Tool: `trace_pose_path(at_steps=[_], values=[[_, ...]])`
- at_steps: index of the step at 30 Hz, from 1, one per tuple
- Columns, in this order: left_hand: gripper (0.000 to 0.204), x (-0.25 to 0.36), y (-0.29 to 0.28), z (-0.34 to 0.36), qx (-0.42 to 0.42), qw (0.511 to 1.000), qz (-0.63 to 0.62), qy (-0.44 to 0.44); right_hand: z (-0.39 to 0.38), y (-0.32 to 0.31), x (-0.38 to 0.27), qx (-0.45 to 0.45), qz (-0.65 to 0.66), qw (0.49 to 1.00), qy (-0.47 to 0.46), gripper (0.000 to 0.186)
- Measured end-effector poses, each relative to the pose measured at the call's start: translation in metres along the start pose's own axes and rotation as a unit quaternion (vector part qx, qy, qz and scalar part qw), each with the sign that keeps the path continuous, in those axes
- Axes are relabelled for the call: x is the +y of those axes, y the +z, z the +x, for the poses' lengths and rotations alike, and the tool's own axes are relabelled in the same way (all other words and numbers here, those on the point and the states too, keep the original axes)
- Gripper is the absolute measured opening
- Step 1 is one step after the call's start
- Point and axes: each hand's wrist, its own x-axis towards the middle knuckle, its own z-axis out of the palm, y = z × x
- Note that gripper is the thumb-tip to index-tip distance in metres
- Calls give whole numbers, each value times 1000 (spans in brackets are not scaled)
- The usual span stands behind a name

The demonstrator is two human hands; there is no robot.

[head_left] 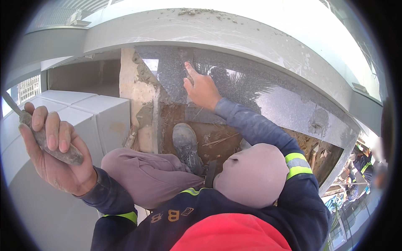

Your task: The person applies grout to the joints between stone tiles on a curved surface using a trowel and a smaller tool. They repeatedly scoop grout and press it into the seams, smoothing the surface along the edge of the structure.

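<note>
My left hand [58, 150] is raised at the left, fingers curled round a hand tool's rough grey handle [56, 144]. Its narrow metal part [11, 103] runs to the upper left, where the picture's rim cuts it off. Over the dark grey polished stone slab [234, 90], my right hand [203, 88] stretches out its index finger, the tip at or just above the surface near the far edge. The thumb stands apart, and the other fingers are partly hidden. A small cement-coloured patch marks the slab near that fingertip. I see nothing held in this hand.
A pale ledge [201, 31] curves behind the slab. White box-like blocks [79, 113] stand at the left, beside a strip of rough mortar [144, 83]. My dusty shoe [187, 146] rests on brown ground below the slab. A person in dark clothing [363, 165] is at the far right.
</note>
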Motion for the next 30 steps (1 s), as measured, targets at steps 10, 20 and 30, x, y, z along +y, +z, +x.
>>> trace_pose_path(at_steps=[10,20,30], values=[[41,-7,5,-4,0,1000,7,19,-4,2,12,48,-31,997,-50,63],[42,-2,1,-7,-2,1000,11,19,-4,-13,14,27,-28,999,-8,63],[43,0,2,-11,-6,1000,11,22,-20,-19,20,64,-20,997,-32,64]])
